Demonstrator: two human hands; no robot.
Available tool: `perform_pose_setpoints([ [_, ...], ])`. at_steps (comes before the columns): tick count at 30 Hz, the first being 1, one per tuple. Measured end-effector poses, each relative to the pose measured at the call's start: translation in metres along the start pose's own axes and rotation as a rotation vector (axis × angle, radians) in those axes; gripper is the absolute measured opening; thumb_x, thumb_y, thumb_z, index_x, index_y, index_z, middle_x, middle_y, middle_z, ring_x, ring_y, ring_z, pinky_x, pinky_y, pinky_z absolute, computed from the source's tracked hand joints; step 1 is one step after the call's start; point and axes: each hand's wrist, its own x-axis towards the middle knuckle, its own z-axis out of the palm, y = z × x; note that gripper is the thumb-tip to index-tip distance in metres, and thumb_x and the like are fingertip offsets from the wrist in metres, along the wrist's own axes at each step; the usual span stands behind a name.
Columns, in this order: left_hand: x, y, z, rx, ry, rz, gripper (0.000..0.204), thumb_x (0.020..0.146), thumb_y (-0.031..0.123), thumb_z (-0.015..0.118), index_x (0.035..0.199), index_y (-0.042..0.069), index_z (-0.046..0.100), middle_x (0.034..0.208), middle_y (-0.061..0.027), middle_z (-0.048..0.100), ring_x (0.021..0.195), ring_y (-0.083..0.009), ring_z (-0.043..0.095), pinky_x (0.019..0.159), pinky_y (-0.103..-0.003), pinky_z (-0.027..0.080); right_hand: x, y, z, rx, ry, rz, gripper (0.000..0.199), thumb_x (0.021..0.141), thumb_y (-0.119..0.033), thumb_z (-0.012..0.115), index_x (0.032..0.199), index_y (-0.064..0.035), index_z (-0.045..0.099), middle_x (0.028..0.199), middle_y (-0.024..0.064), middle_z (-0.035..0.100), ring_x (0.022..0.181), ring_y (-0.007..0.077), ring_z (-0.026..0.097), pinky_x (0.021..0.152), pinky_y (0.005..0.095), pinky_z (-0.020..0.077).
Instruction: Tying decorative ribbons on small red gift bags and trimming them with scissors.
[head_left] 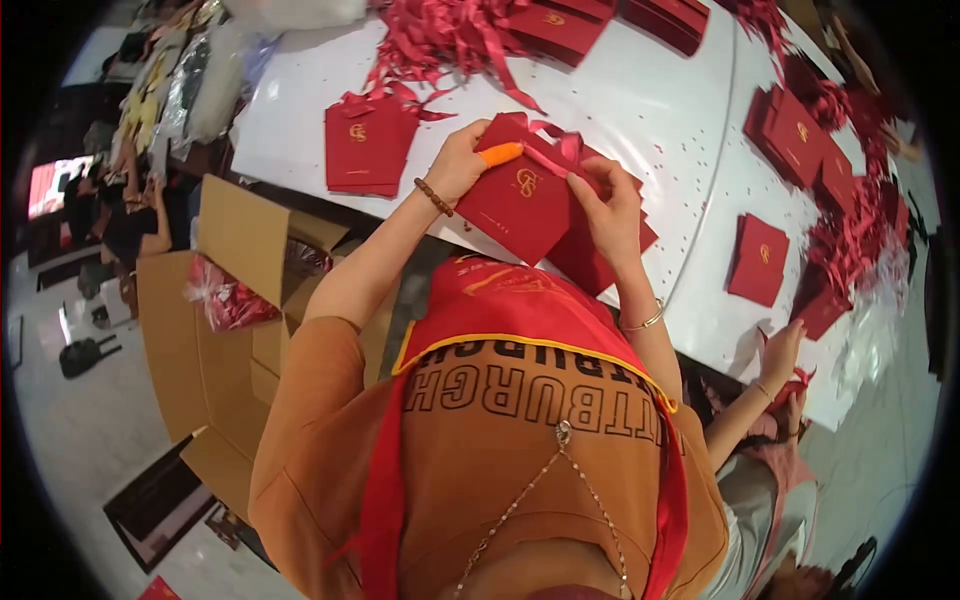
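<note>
Red paper gift bag (520, 205) with a gold emblem sits raised above the edge of the white table (640, 110), pinched between your two hands over a stack of matching red bags (600, 262). Your left hand (462, 160), its thumb capped in an orange finger cot (500, 153), closes on the bag's upper left corner; your right hand (610, 212) grips the right edge, fingers curled near the pink-red ribbon handle (555, 152) at the top. A loose heap of red ribbons (440, 40) lies farther back on the table, with another flat red bag (365, 145) to the left and an open cardboard carton (215, 330) below it. A second person's hand (780, 350) works at the right. Judging from the grip, the ribbon could slip free or the thin paper crease if you pull unevenly, and the stack beneath, overhanging the table edge, could slide off if nudged.
</note>
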Motion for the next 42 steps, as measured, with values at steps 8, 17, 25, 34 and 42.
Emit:
perform_pose_setpoints([
  [8,-0.004,0.005,-0.144,0.119,0.405,0.185,0.049,0.074,0.005,0.068,0.117,0.006,0.047,0.098,-0.0084,0.060,0.088,-0.0179,0.058,0.076,-0.030,0.049,0.002,-0.012,0.031,0.146,-0.259,0.063,0.027,0.082,-0.012,0.062,0.105,-0.0027,0.052,0.085,0.0031,0.058,0.073,0.0077,0.052,0.065,0.0225,0.0428],
  [17,0.026,-0.065,-0.263,0.756,0.783,-0.066,0.040,0.079,0.020,0.063,0.117,0.017,0.053,0.093,-0.0102,0.063,0.090,-0.0220,0.060,0.079,-0.040,0.046,-0.013,0.015,-0.014,-0.270,-0.102,0.106,0.026,0.081,-0.018,0.061,0.102,-0.0040,0.057,0.095,0.0069,0.059,0.090,0.0179,0.054,0.077,0.0311,0.0433],
  [25,0.046,-0.071,-0.221,1.035,0.802,-0.031,0.028,0.085,0.036,0.049,0.111,0.032,0.057,0.125,0.0000,0.047,0.115,-0.0265,0.044,0.089,-0.057,0.029,-0.036,0.039,-0.037,-1.028,0.079,-0.145,0.054,0.070,-0.035,0.069,0.115,-0.0109,0.053,0.119,0.0084,0.046,0.112,0.0264,0.039,0.093,0.0416,0.0273],
  [34,0.084,0.008,-0.077,1.099,0.309,0.876,0.019,0.073,0.006,0.053,0.087,0.009,0.065,0.087,-0.0100,0.064,0.084,-0.0270,0.059,0.076,-0.038,0.045,-0.035,0.041,-0.037,-1.094,0.053,-0.186,0.060,0.069,-0.037,0.069,0.118,-0.0093,0.051,0.120,0.0105,0.045,0.109,0.0284,0.040,0.092,0.0428,0.0278],
  [42,0.124,-0.065,-0.016,1.544,-0.073,0.891,0.013,0.076,0.017,0.056,0.089,0.013,0.057,0.090,-0.0010,0.057,0.088,-0.0188,0.053,0.077,-0.038,0.034,-0.033,0.030,-0.026,-1.139,0.077,-0.295,0.053,0.065,-0.031,0.072,0.109,-0.0084,0.055,0.108,0.0072,0.048,0.096,0.0249,0.044,0.083,0.0398,0.0309],
])
